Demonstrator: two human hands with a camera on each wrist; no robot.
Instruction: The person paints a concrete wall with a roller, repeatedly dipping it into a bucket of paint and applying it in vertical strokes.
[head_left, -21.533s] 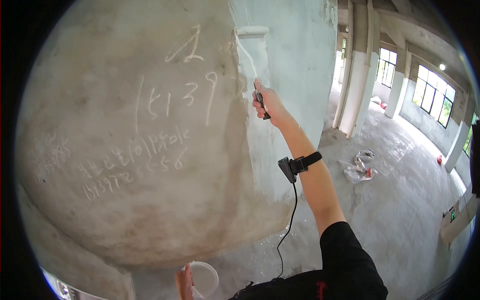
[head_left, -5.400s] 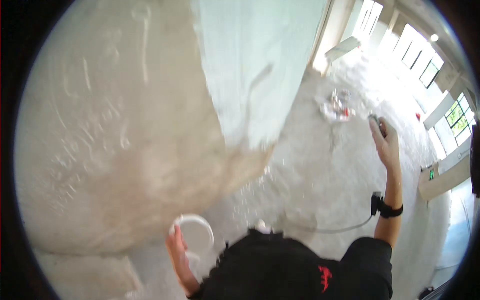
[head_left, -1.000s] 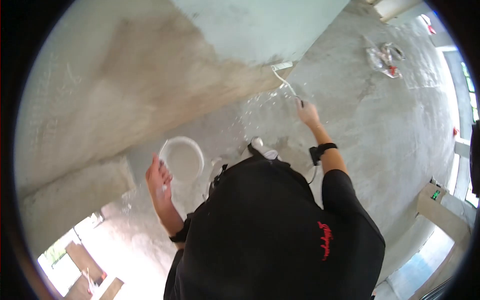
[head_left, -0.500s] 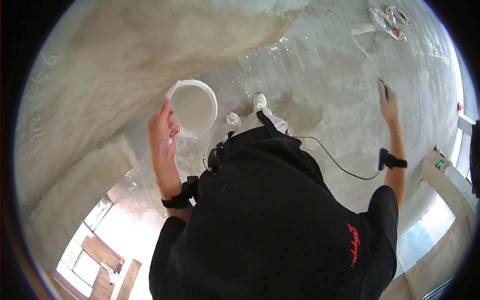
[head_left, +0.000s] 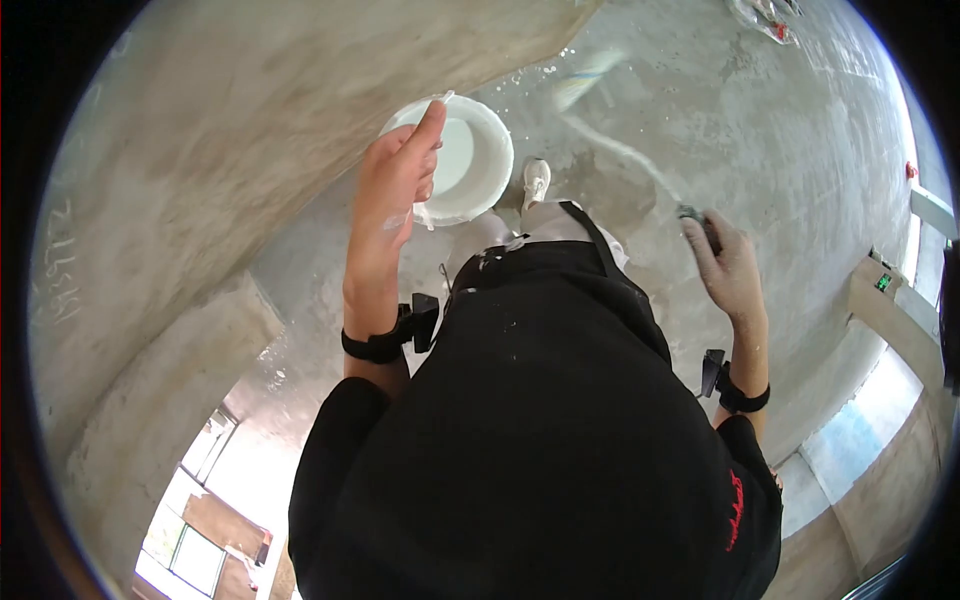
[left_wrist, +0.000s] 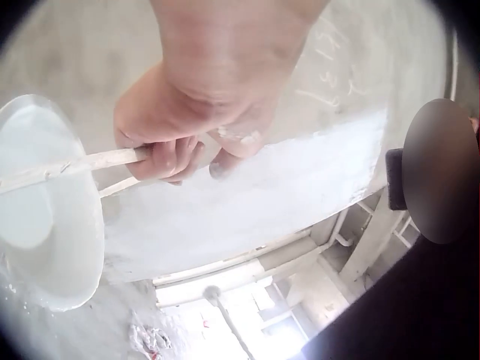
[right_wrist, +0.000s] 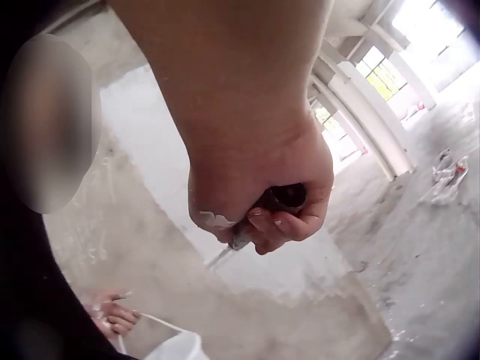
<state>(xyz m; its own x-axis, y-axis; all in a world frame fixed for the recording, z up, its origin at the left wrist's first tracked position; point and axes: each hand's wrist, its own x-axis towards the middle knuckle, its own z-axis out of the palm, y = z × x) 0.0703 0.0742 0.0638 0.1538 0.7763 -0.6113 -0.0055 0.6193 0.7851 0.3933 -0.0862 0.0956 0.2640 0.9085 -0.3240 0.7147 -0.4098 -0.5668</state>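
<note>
So here's what we're seeing. The left hand (head_left: 392,195) is raised out in front, fingers curled round the thin, paint-caked bail (left_wrist: 79,160) of a white bucket (head_left: 506,168). The left wrist view shows that grip pretty clearly. The bucket has white paint in it and, in the head view, shows just past the fingertips, close to the foot of the bare concrete wall (head_left: 200,150).

The right hand (head_left: 730,270) is out to the person's right side, closed tight round the dark grip of a paint roller (head_left: 697,218). From the fist its thin frame runs off over the floor (head_left: 800,150), and the roller sleeve (head_left: 585,85) is just a blur for us. It looks clear of both wall and bucket, a bit to the bucket's right.

Other bits: 1 white shoe (head_left: 536,183) just beside the bucket, white specks on the floor near the wall, and black straps (head_left: 375,345) on the 2 wrists.
</note>
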